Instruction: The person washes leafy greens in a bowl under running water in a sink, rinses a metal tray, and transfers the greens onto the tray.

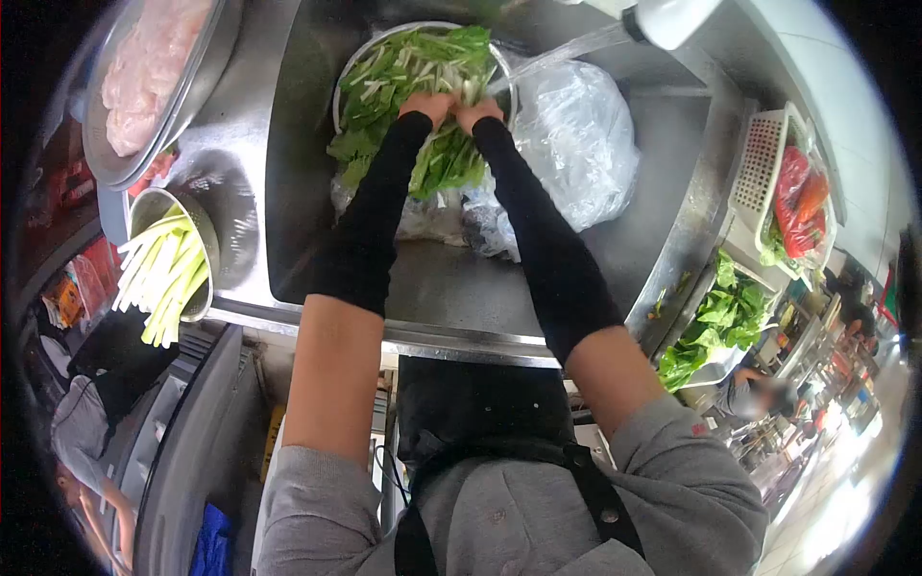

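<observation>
Both hands are close together over a round basin (337, 98) heaped with leafy greens (384, 82) with pale stems. My left hand (429, 108) is closed on the greens near the front of the heap, its fingertips partly hidden among the leaves. Just to its right, my right hand (477, 111) also grips the greens, fingers curled downward. Some leaves hang over the basin's near edge. Water runs from a white tap (667, 21) toward the right side of the basin. A clear plastic bag (581, 134) bulges in the sink beside it.
The steel sink (663, 154) surrounds the basin. At left stand a metal bowl of raw meat (149, 82) and a container of cut pale-green stalks (173, 264). A white basket (759, 158) and more greens (725, 322) sit at right. Other people are nearby on both sides.
</observation>
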The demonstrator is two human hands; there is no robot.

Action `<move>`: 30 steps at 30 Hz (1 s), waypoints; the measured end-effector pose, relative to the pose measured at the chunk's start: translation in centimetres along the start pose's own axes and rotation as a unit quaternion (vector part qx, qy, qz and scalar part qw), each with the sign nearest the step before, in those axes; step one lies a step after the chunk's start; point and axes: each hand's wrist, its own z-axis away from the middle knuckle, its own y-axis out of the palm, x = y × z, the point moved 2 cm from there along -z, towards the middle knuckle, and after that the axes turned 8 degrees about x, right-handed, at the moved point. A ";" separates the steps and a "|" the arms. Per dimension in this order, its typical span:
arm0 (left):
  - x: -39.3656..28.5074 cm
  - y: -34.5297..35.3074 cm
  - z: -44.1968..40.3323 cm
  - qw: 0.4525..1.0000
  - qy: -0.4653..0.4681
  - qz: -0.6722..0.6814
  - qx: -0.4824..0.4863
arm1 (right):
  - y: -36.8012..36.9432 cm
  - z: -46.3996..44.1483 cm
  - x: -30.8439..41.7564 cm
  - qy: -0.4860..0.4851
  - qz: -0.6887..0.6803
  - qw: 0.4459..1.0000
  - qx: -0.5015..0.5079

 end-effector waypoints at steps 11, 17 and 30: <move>-7.7 -0.4 9.4 0.981 0.054 0.026 -0.184 | -2.9 7.8 0.2 -0.143 -0.402 0.901 -0.076; -7.2 0.3 10.5 0.936 0.144 0.035 -0.318 | -3.9 6.4 -1.8 -0.159 -0.399 0.903 0.028; -11.2 1.7 16.3 0.942 0.251 0.113 -0.194 | -5.0 11.4 0.6 -0.258 -0.632 0.725 0.088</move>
